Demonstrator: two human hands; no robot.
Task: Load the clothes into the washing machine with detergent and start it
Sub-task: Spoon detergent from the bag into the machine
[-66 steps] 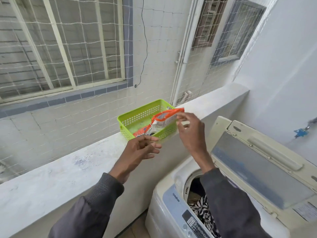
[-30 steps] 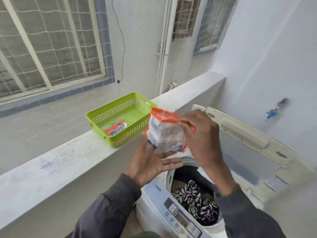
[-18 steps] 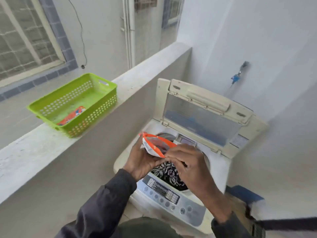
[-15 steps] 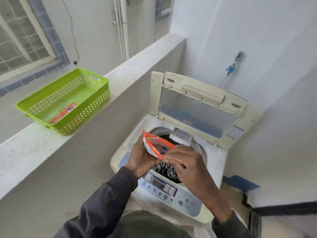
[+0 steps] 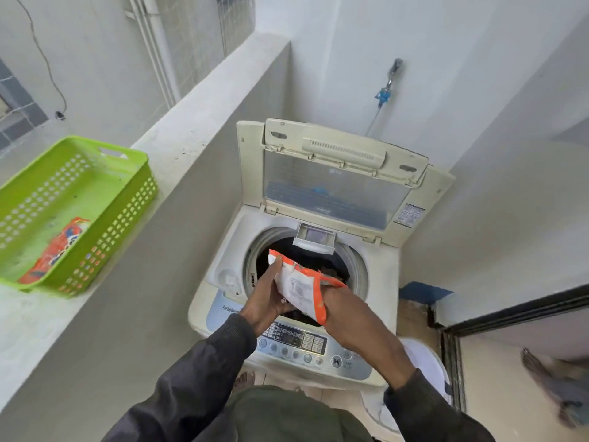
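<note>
Sachet (image 5: 299,290) gripped by left hand (image 5: 264,303) and right hand (image 5: 352,317) fingers over open drum (image 5: 338,261); lid (image 5: 331,183) upright behind.

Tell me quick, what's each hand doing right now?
Left hand: holding the detergent packet.
Right hand: holding the same packet.

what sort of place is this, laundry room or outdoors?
Probably a home balcony or utility area used for laundry: a top-loading washing machine with its lid up, a wall tap behind it, and a parapet wall open to the neighbouring building.
</note>
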